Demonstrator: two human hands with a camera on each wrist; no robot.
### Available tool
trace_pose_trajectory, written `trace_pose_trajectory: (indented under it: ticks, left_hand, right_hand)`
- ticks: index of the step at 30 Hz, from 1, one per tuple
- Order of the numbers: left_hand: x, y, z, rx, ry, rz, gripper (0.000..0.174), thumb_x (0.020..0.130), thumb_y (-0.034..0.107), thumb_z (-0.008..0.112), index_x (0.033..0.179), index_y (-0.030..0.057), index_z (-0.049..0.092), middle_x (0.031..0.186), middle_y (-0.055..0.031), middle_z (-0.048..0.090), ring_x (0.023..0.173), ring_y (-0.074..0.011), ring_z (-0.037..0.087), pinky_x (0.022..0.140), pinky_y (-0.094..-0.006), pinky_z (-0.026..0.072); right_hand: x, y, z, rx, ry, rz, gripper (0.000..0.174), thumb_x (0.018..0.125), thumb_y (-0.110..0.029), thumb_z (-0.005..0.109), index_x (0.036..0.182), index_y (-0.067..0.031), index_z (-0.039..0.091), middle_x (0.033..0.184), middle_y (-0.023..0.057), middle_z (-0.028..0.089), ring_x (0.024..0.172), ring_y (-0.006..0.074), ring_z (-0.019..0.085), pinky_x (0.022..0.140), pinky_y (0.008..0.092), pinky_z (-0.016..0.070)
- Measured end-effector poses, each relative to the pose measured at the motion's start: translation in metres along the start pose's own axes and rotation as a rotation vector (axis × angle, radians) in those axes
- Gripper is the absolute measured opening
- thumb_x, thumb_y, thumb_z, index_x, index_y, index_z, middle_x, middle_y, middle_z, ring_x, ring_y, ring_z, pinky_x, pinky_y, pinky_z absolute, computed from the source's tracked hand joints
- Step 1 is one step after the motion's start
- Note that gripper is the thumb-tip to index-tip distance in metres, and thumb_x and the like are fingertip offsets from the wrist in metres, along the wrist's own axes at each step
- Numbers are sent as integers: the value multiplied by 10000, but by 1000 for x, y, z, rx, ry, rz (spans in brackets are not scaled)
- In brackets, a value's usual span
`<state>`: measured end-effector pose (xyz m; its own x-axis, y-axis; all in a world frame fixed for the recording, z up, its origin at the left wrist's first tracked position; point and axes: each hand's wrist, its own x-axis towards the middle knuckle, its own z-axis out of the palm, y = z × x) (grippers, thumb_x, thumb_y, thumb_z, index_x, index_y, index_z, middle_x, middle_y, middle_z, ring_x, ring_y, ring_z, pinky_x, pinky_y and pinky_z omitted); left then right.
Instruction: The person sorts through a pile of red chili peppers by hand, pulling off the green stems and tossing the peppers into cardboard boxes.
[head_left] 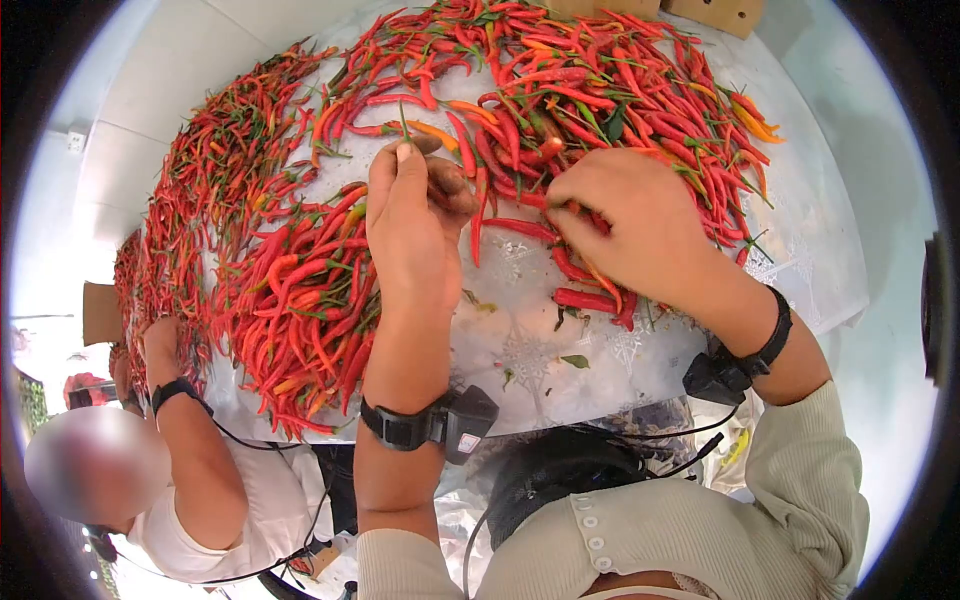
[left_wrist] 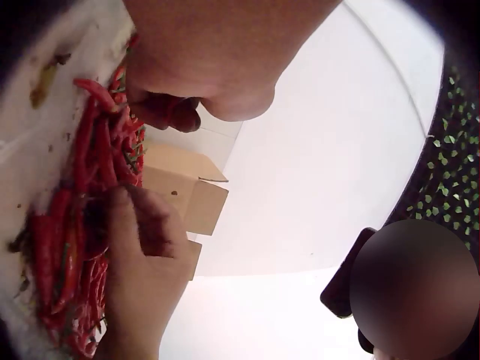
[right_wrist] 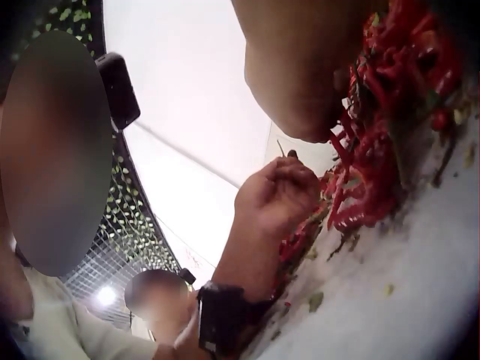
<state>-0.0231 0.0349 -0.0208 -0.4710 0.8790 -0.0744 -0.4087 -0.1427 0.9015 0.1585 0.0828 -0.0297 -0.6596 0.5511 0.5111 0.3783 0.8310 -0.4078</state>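
Red chili peppers (head_left: 550, 75) with green stems lie in a thick heap around both hands. My left hand (head_left: 415, 225) is raised at the near edge of the heap, fingers curled in toward the palm. It grips a chili pepper whose thin green stem (head_left: 403, 120) sticks up past the thumb; the curled fingers hide most of its body. To the right, my right hand (head_left: 640, 220) is down among the peppers, back of the hand up. Its thumb and fingers pinch at a red chili pepper, partly hidden beneath them. In the left wrist view, the right hand (left_wrist: 150, 247) sits against the peppers.
A denser mound of chili peppers (head_left: 310, 290) lies left of my left forearm. Loose leaf bits (head_left: 575, 361) dot the patterned plastic table cover (head_left: 530, 345). Cardboard boxes (head_left: 715, 12) stand at the far edge. Another person's arm (head_left: 195, 450) reaches to the peppers at the left.
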Motion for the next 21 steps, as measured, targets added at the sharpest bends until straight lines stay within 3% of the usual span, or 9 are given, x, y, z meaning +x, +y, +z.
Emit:
trace_pose_trajectory:
  ticks: [2, 3, 6, 7, 10, 14, 17, 21]
  left_hand:
    - [0, 1, -1, -82, -53, 12, 142, 954, 188, 441, 984, 53, 473, 675, -12, 486, 556, -94, 438, 537, -251, 403]
    - [-1, 2, -1, -122, -81, 18, 129, 948, 181, 461, 984, 59, 475, 659, -2, 474, 547, -84, 426, 527, -243, 388]
    - [-1, 3, 3, -156, -141, -20, 80, 923, 143, 497, 873, 81, 505, 594, 45, 389, 492, -61, 356, 486, -231, 328]
    - [-2, 4, 3, -143, -172, -42, 61, 913, 125, 511, 870, 81, 519, 579, 52, 378, 475, -54, 339, 472, -225, 313]
    - [-5, 4, 4, -133, -252, -100, 13, 874, 81, 569, 879, 75, 560, 558, 63, 381, 442, -37, 307, 438, -214, 279]
    - [-5, -2, 6, -178, -288, -124, 100, 841, 84, 636, 929, 56, 597, 598, 49, 475, 452, -33, 328, 433, -210, 280]
    - [-6, -2, 6, -205, -321, -59, 109, 842, 104, 647, 929, 50, 610, 656, 30, 543, 469, -34, 362, 441, -198, 297]
    - [-8, -2, 5, -222, -293, -2, 115, 843, 109, 650, 930, 39, 622, 736, 6, 599, 496, -42, 396, 453, -187, 314]
  right_hand:
    - [4, 2, -9, 80, 185, 64, 154, 705, -137, 673, 823, -59, 612, 796, 103, 614, 744, 294, 593, 664, 375, 480]
    - [4, 2, -12, 92, 266, 71, 152, 715, -86, 690, 840, -52, 611, 822, 84, 640, 735, 229, 629, 652, 314, 488]
    - [6, -5, -18, 474, 378, 365, 130, 755, -62, 690, 857, -44, 612, 798, 41, 637, 730, 125, 628, 643, 254, 480]
    - [5, 0, -15, 549, 451, 333, 102, 802, -52, 671, 871, -25, 600, 806, 25, 637, 742, 73, 613, 646, 224, 478]
    - [8, -3, -20, 812, 512, 349, 107, 822, -47, 657, 891, -8, 586, 823, 47, 639, 745, 98, 618, 665, 230, 491]
    - [9, -6, -19, 1022, 448, 410, 116, 827, -50, 656, 891, -10, 568, 822, 57, 634, 747, 103, 616, 670, 229, 488]
    - [7, -9, -16, 1012, 322, 483, 135, 823, -40, 657, 909, -8, 558, 810, 50, 627, 730, 93, 601, 655, 220, 476]
    - [2, -8, -8, 943, 173, 415, 132, 817, -38, 656, 908, -5, 566, 810, 36, 626, 708, 75, 577, 636, 218, 461]
